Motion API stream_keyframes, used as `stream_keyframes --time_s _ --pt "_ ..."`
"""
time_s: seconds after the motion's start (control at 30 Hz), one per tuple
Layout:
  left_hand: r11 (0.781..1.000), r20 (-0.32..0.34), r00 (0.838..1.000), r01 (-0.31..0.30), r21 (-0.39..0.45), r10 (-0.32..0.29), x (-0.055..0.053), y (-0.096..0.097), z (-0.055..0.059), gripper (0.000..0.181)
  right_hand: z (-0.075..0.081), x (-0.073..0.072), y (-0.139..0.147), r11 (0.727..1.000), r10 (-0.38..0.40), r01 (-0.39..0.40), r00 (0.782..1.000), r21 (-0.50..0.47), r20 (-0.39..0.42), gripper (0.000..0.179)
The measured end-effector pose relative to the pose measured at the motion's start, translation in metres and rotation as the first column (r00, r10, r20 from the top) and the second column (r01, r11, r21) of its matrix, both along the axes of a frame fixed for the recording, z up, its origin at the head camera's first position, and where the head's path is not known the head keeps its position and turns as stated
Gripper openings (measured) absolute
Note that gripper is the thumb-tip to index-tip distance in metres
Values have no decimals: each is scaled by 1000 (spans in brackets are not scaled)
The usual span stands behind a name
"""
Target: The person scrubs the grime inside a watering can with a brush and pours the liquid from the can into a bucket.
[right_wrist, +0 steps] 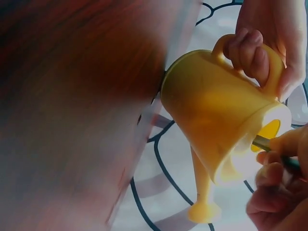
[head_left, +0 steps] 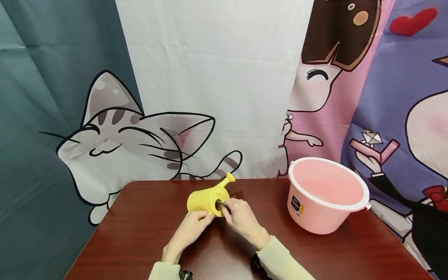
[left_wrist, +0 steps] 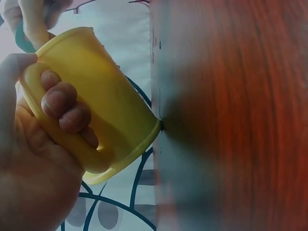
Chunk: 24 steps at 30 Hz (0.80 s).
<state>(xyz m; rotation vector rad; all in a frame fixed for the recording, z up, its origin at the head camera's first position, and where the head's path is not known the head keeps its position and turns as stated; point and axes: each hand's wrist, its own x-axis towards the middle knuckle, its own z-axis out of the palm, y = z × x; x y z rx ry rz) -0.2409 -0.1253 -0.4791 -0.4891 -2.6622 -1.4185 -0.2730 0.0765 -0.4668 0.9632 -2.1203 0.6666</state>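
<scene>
A yellow watering can [head_left: 200,200] is tipped on the table, its open top turned toward the person and its spout pointing up to the right in the head view. Fingers of my left hand [head_left: 189,231] curl through the can's handle [left_wrist: 36,96] and grip it. My right hand [head_left: 245,221] pinches a slim tool [right_wrist: 261,141] with a grey shaft, whose end goes into the can's opening. A green part [left_wrist: 21,41] of that tool shows by the right hand in the left wrist view. The tip is hidden inside the can, so its kind cannot be told.
To the right on the brown wooden table [head_left: 147,233] stands a pink bucket [head_left: 315,214] with a white rim. A dark wet-looking patch [head_left: 238,194] lies behind the right hand. Printed curtains [head_left: 217,77] hang behind the table's far edge.
</scene>
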Motion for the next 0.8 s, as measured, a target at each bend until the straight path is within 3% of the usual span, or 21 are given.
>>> stream_keyframes --time_s 0.23,0.57,0.7,0.8 --pt "1000 15 1000 -7 -7 7 -1 1 4 45 3 0 0 1000 6 -6 1000 2 -7 23" --pt "1000 28 1000 -13 -23 14 0 2 4 43 6 3 0 994 100 -109 972 -30 -212 26" --pt "1000 43 999 -13 -26 14 2 1 4 43 3 5 -2 991 109 -123 973 -58 -203 25" --pt "1000 38 999 -11 -27 12 2 1 3 44 1 6 -2 993 87 -98 986 -71 -145 23"
